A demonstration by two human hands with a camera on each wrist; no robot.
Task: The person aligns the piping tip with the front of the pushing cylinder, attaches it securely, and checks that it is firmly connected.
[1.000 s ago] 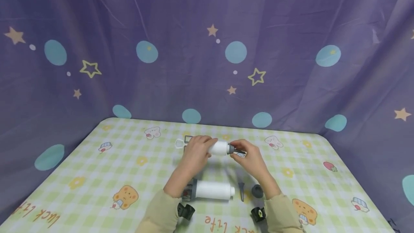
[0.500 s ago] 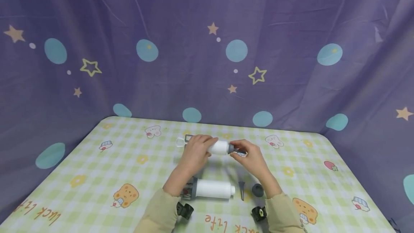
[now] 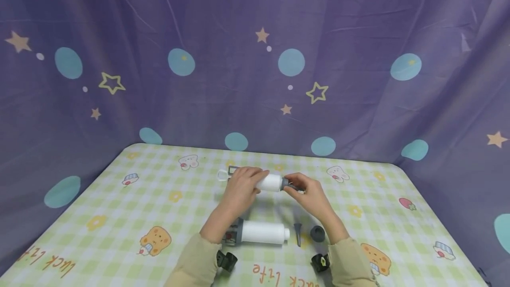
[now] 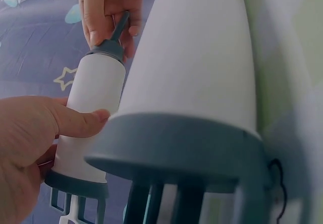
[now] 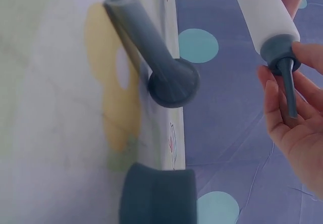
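Above the table, a white-barrelled plunger syringe (image 3: pixel 272 182) lies sideways between both hands. My left hand (image 3: pixel 241 189) grips its barrel (image 4: pixel 96 85), thumb across the front. At the other end, my right hand (image 3: pixel 311 195) pinches the grey collar of a nozzle (image 5: pixel 280 52) seated on the barrel. The nozzle's narrow spout runs toward the right palm. Past the left hand stick out the grey handle frame (image 4: pixel 75 184) and a white plunger ring (image 3: pixel 222 175). The left hand covers much of the barrel in the head view.
A second white syringe (image 3: pixel 263 233) lies on the checked tablecloth (image 3: pixel 179 216) below my hands, its grey end partly behind the left forearm. To its right are a loose grey nozzle (image 3: pixel 298 234) and a round grey cap (image 3: pixel 317 234). A purple curtain (image 3: pixel 239 56) hangs behind.
The right hand's fingers have shifted slightly around the nozzle, and its spout shows at a slightly different angle. The left hand and barrel have stayed nearly in place.
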